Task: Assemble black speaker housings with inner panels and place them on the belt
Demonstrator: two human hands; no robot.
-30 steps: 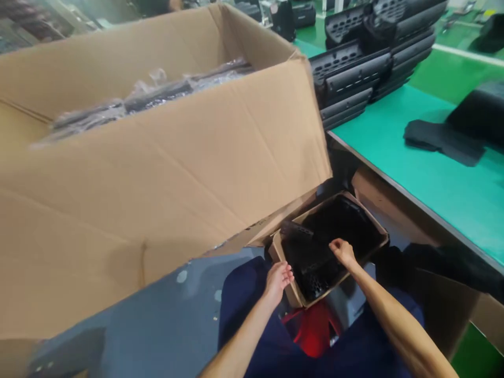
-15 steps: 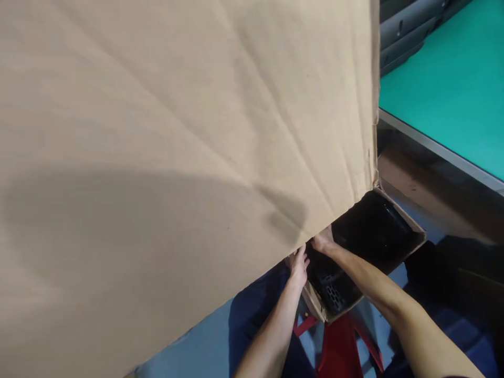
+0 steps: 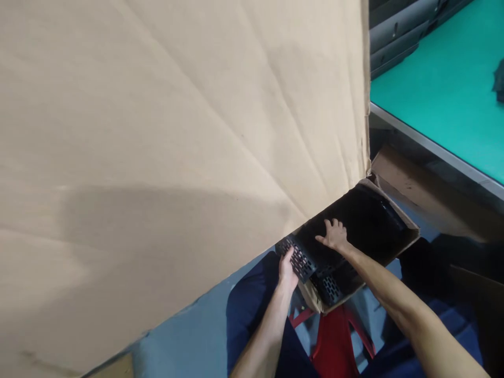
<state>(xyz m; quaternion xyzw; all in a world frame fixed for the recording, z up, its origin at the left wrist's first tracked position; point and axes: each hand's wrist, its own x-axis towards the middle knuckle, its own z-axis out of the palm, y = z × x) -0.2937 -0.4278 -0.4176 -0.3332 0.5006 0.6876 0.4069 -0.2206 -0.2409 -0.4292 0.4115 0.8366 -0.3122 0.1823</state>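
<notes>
My left hand [image 3: 288,270] grips the near end of a black panel [image 3: 300,257] pierced with slots, its thumb lying over the top. That panel juts up at the left end of an open cardboard box [image 3: 411,231]. My right hand [image 3: 333,235] is spread, fingers apart, over the dark surface inside the box; whether it touches is hard to tell. Another black part [image 3: 331,289] with honeycomb holes lies in the box's near corner. A large cardboard sheet [image 3: 177,131] covers the view's left and top and hides the box's far side.
Under the box stands a red stool [image 3: 334,346] between my knees. At the upper right is a green-topped table [image 3: 441,89] with grey stacked parts [image 3: 401,31] at its back. More cardboard [image 3: 413,184] leans below the table edge.
The slotted black panel has come up into view in my left hand. My right hand has come out from under the cardboard sheet and spread its fingers.
</notes>
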